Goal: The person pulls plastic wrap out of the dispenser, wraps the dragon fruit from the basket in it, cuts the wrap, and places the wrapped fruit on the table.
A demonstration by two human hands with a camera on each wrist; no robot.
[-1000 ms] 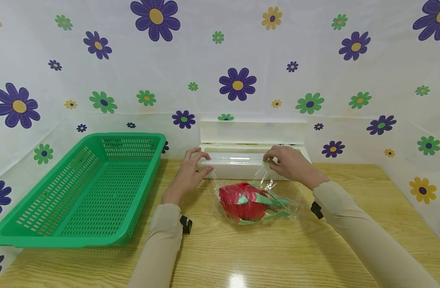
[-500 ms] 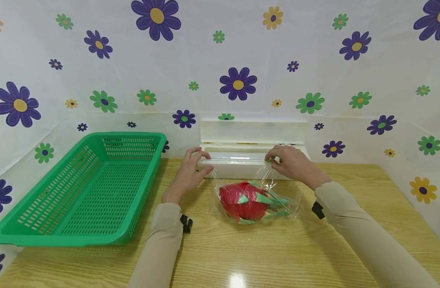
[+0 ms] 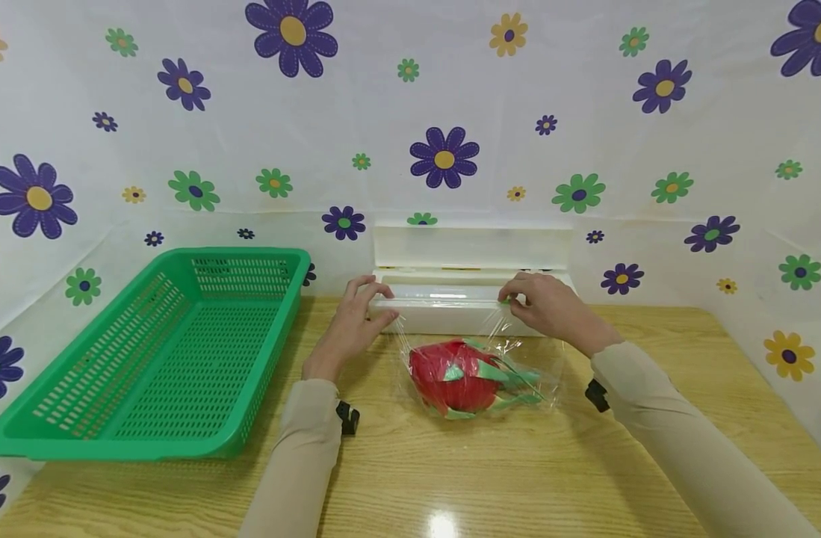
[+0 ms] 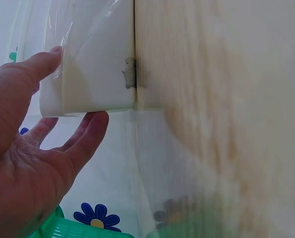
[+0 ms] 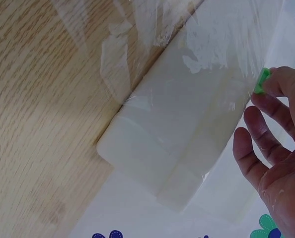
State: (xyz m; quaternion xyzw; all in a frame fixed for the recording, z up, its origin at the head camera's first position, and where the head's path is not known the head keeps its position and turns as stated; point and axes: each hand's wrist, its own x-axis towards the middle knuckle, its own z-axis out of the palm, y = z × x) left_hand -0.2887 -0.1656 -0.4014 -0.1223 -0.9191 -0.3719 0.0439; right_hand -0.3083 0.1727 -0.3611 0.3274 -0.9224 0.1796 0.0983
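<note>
Basically a light wood-grain tabletop (image 3: 504, 478), glossy, with a bright glare spot near the front edge of the head view. White cloth backdrop (image 3: 356, 97) behind and along both sides, printed with purple, green and yellow flowers. White box (image 3: 444, 320) sits at the back of the table, long side facing the person, its lid (image 3: 471, 248) standing up at the rear. Clear film (image 3: 398, 345) stretches from the box's front edge down over a red fruit (image 3: 453, 377) with green tips, which lies on the wood just in front, near the middle. Film creased, catching light.

Left hand (image 3: 352, 321) grips the box's left end: thumb at the front upper edge on the film, fingertips against the end. Right hand (image 3: 541, 299) pinches a small green tab (image 5: 261, 81) at the box edge between thumb and index, other fingers loosely curved. Beige sleeves (image 3: 679, 418), black wrist gear (image 3: 347, 418). Green slotted basket (image 3: 114, 450) on the left, well apart from the fruit.
</note>
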